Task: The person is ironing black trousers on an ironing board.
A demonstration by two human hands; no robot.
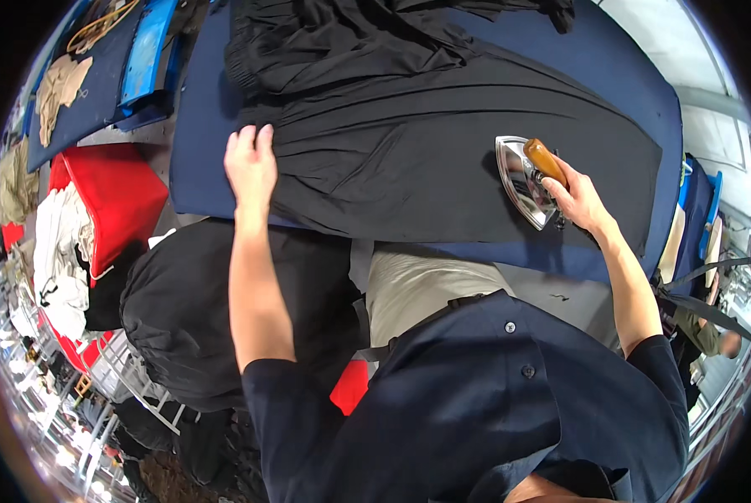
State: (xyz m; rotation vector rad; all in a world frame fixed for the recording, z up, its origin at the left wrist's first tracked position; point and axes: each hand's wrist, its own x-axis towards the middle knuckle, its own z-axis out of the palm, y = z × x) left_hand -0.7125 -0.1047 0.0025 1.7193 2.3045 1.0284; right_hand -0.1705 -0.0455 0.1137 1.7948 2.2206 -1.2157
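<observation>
A black garment [451,163] with a gathered elastic waistband [262,116] lies spread over a blue padded ironing table [202,157]. My left hand [251,162] is at the waistband's near end, fingertips at the cloth's edge; whether it pinches the fabric I cannot tell. In my right hand [575,193] is the wooden handle of a steam iron [523,182], over the right part of the garment. The iron's metal body looks tilted, with a shadow beside it. More crumpled black fabric [350,44] lies along the far side.
A large heap of black cloth [193,314] bulges at the table's near left edge. Farther left are a red fabric bin [114,195] with white cloth [61,251] and another blue table [102,94] bearing a beige garment [61,91]. Another person [705,333] is at the far right.
</observation>
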